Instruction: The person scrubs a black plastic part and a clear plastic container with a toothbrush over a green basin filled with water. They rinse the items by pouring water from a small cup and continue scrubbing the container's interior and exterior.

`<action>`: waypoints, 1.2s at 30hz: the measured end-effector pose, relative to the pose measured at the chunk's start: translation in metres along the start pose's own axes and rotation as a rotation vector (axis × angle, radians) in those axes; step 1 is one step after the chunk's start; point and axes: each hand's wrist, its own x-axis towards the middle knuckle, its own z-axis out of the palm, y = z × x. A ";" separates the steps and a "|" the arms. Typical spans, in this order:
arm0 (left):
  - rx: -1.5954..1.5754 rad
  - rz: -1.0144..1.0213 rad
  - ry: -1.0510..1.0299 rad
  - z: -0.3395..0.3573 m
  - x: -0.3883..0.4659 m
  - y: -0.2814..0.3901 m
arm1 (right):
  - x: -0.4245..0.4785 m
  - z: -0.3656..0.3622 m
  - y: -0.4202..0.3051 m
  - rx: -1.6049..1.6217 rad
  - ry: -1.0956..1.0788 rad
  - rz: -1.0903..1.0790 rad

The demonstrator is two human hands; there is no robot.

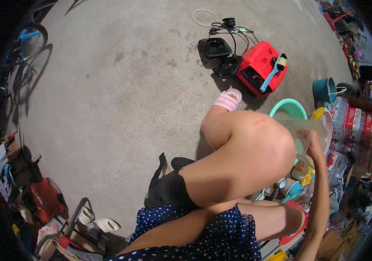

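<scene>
My right hand (pixel 312 143) is at a clear plastic container (pixel 290 124), its fingers seen blurred through the translucent wall. Whether they grip it or are inside it, I cannot tell. The container is tilted over a mint-green basin (pixel 288 102), which my raised knee partly hides. Just beyond is a pink basin (pixel 328 125) with a yellow cloth or sponge (pixel 317 113) at its rim. My left forearm crosses my lap and passes behind the raised leg, so my left hand is out of view.
Ahead on the concrete floor is a red appliance housing (pixel 261 68) with a blue-handled brush (pixel 273 73) on top. Black parts (pixel 214 48), cables and a pale ring (pixel 205 18) lie near it. At right are a teal bucket (pixel 324 90) and packed bottles (pixel 355 119).
</scene>
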 end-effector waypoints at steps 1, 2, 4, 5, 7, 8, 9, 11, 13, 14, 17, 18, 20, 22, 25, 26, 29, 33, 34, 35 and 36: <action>-0.012 0.010 -0.002 0.001 0.001 0.001 | -0.005 -0.004 -0.005 -0.046 0.025 0.070; -0.025 0.023 -0.003 0.002 0.003 0.001 | -0.012 -0.006 -0.011 -0.091 0.050 0.140; -0.030 0.024 0.001 0.001 0.004 0.000 | -0.018 -0.007 -0.014 -0.361 -0.090 0.148; -0.038 0.024 0.006 0.001 0.004 0.000 | -0.018 -0.007 -0.008 -0.340 -0.136 0.126; -0.027 0.006 0.011 0.000 0.000 -0.003 | -0.007 -0.002 0.000 -0.288 -0.245 0.054; -0.028 -0.004 0.016 0.000 -0.002 -0.003 | -0.004 -0.004 0.003 -0.246 -0.156 0.069; -0.025 -0.011 0.027 0.000 -0.002 -0.004 | -0.001 -0.006 0.006 -0.203 -0.070 0.084; -0.027 -0.024 0.028 0.001 -0.003 -0.006 | 0.002 -0.002 0.010 -0.244 -0.064 0.066; -0.044 -0.010 0.028 0.003 0.000 -0.006 | -0.004 -0.005 0.015 -0.430 -0.192 0.007; -0.054 -0.005 0.026 0.004 -0.002 -0.005 | -0.010 -0.007 0.016 -0.389 -0.182 0.009; -0.048 -0.020 0.039 0.005 -0.002 -0.006 | -0.003 -0.010 0.010 -0.255 -0.150 -0.044; -0.041 -0.036 0.046 0.006 -0.003 -0.008 | -0.001 -0.014 -0.014 -0.244 -0.094 0.057; -0.060 -0.011 0.039 0.009 0.002 -0.006 | -0.014 -0.013 -0.005 -0.232 0.039 0.080; -0.060 -0.024 0.053 0.003 0.002 -0.005 | -0.013 -0.014 -0.004 -0.405 -0.199 0.052; -0.060 -0.041 0.063 0.006 -0.001 -0.008 | -0.010 -0.017 -0.005 -0.275 -0.143 0.039; -0.072 -0.040 0.074 0.008 0.004 -0.008 | -0.008 -0.009 0.005 -0.313 0.135 -0.064; -0.062 -0.050 0.076 0.011 0.000 -0.010 | -0.011 -0.001 -0.002 -0.348 -0.138 0.052; -0.104 -0.036 0.108 0.013 -0.004 -0.007 | -0.011 -0.002 -0.004 -0.232 0.105 -0.026; -0.111 -0.045 0.118 0.013 -0.004 -0.009 | -0.006 -0.008 -0.022 -0.202 0.129 0.039; -0.118 -0.053 0.125 0.013 -0.005 -0.010 | -0.003 -0.003 -0.018 -0.218 0.017 0.011; -0.138 -0.050 0.132 0.016 -0.002 -0.009 | -0.004 -0.003 -0.019 -0.237 -0.086 -0.009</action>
